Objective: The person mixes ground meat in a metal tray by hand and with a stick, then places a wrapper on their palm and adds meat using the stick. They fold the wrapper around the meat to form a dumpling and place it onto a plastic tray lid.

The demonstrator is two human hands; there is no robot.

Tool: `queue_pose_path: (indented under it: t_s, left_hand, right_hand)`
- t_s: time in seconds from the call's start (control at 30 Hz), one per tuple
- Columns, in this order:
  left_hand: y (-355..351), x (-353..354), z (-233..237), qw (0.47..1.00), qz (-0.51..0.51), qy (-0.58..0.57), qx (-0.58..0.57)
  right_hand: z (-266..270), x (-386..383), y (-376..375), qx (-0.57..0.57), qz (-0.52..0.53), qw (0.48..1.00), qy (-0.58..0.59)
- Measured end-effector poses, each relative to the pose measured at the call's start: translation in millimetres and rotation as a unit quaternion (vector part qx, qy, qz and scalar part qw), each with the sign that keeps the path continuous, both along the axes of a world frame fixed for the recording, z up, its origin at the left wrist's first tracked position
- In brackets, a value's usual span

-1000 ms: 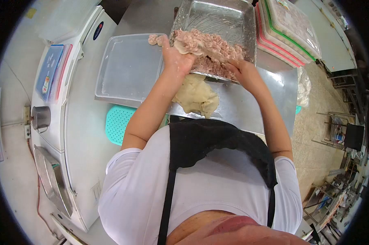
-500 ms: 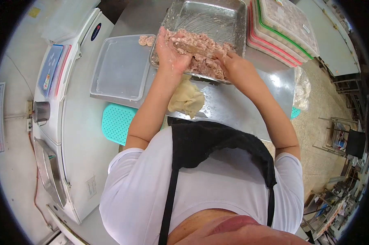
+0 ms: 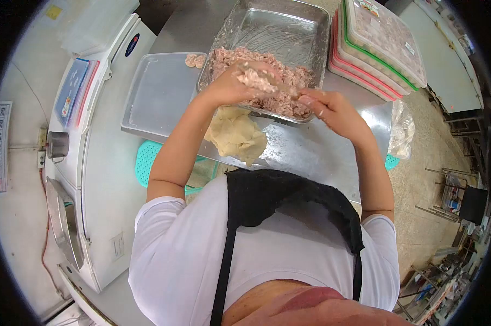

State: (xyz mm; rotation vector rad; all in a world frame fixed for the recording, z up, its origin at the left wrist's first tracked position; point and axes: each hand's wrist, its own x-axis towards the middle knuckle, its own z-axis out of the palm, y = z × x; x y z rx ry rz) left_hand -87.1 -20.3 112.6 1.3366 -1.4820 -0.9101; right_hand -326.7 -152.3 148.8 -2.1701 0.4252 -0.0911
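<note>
My left hand (image 3: 229, 87) is cupped around a small wrapper heaped with pink minced filling (image 3: 253, 79), held just above the near edge of the metal tray (image 3: 289, 24). My right hand (image 3: 332, 108) grips a thin flat stick (image 3: 289, 91) whose tip reaches the filling in my left hand. The tray holds a mound of minced meat (image 3: 280, 103) along its near side; its far half is scraped bare. A pile of pale dough wrappers (image 3: 234, 136) lies on the steel table under my left forearm.
A clear plastic tray (image 3: 153, 92) left of the metal tray holds two filled pieces (image 3: 194, 60) at its far corner. Stacked lidded containers (image 3: 381, 38) stand at the right. A teal basket (image 3: 147, 163), a white freezer (image 3: 104, 152) and a plastic bag (image 3: 403, 130) surround the table.
Both hands have drawn back from the meat in the tray toward me. My left hand now carries a wrapper with a scoop of filling, and the stick rests on it.
</note>
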Motion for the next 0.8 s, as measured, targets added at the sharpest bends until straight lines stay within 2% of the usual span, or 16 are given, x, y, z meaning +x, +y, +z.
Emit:
queue_pose_path:
  t_s: [0.03,0.07,0.17,0.2,0.23,0.27,0.33,0.37,0.43,0.47,0.5,0.57,0.67,0.7,0.73,0.8]
  left_hand:
    - [0,2,5,0.996,-0.036,-0.084,0.013]
    - [1,6,0,0.996,-0.033,-0.084,0.014]
    - [7,13,-17,0.974,-0.044,-0.198,-0.097]
    - [9,12,-19,0.981,0.041,-0.189,-0.020]
    - [12,11,-21,0.975,0.124,-0.176,0.058]
    - [12,13,-32,0.975,0.126,-0.177,0.055]
    - [9,18,-48,0.953,0.272,-0.058,0.123]
    - [9,20,-47,0.953,0.273,-0.058,0.116]
    - [14,14,-31,0.950,0.229,-0.020,0.210]
    - [11,16,-28,0.965,0.161,-0.102,0.178]
    - [13,18,-32,0.968,0.157,-0.101,0.167]
    - [26,18,-45,0.962,0.204,-0.140,0.114]
    - [40,-4,12,0.984,0.169,-0.053,0.029]
    - [39,-1,10,0.984,0.169,-0.052,0.019]
    - [38,2,4,0.977,0.171,-0.123,-0.015]
    - [34,8,5,0.964,0.175,-0.194,-0.053]
  right_hand:
    - [-17,4,-2,0.003,0.030,0.998,-0.046]
    - [-32,8,-6,0.006,0.060,0.994,-0.092]
    - [-62,19,-28,0.027,0.078,0.995,-0.047]
    - [-57,20,-28,0.025,0.080,0.995,-0.048]
    - [-50,21,-28,-0.132,0.040,0.989,-0.051]
    - [-44,23,-27,-0.288,-0.002,0.956,-0.055]
    - [-40,21,0,-0.321,-0.016,0.942,-0.091]
    - [-39,21,15,-0.350,-0.030,0.928,-0.121]
    - [-48,24,15,-0.373,-0.001,0.926,-0.056]
    - [-64,24,3,-0.390,-0.027,0.920,0.036]
    - [-78,24,-15,-0.408,-0.052,0.903,0.124]
    - [-80,11,-36,-0.345,-0.056,0.928,0.129]
    - [-40,-12,-21,-0.253,-0.076,0.959,0.105]
    - [-32,-15,-13,-0.166,-0.081,0.982,0.026]
    - [-25,-15,-5,-0.077,-0.081,0.992,-0.054]
    - [-22,-7,20,-0.099,-0.057,0.992,-0.057]
